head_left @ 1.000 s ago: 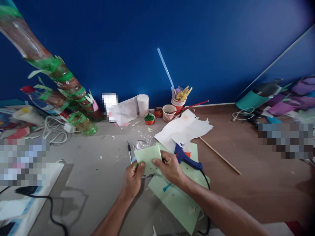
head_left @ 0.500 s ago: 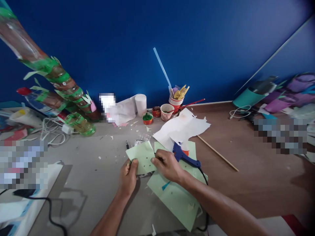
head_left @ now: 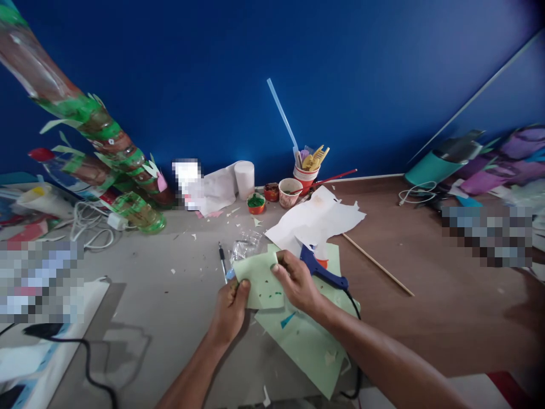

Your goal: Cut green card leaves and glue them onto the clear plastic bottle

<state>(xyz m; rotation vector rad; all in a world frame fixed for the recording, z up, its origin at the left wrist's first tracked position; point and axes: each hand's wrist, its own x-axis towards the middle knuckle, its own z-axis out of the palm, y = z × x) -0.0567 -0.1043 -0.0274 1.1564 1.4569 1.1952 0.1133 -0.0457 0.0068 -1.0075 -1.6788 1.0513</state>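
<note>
A pale green paper piece with small dark and green specks is held up between my two hands. My left hand pinches its lower left side, thumb on top. At its upper right edge, my right hand grips it between thumb and curled fingers. Beneath my right forearm lie larger pale green sheets with a small blue scrap on them. A blue glue gun rests just right of my right hand. Left of the held paper lies a pen, beside crumpled clear plastic.
Torn white paper and a wooden stick lie right of centre. Paint pots and a cup of plastic cutlery stand by the blue wall. A painted bottle trunk leans at left. Black cable runs along the lower left.
Both hands have shifted slightly right with the green paper, which has turned to a more level angle. More of the pen now shows.
</note>
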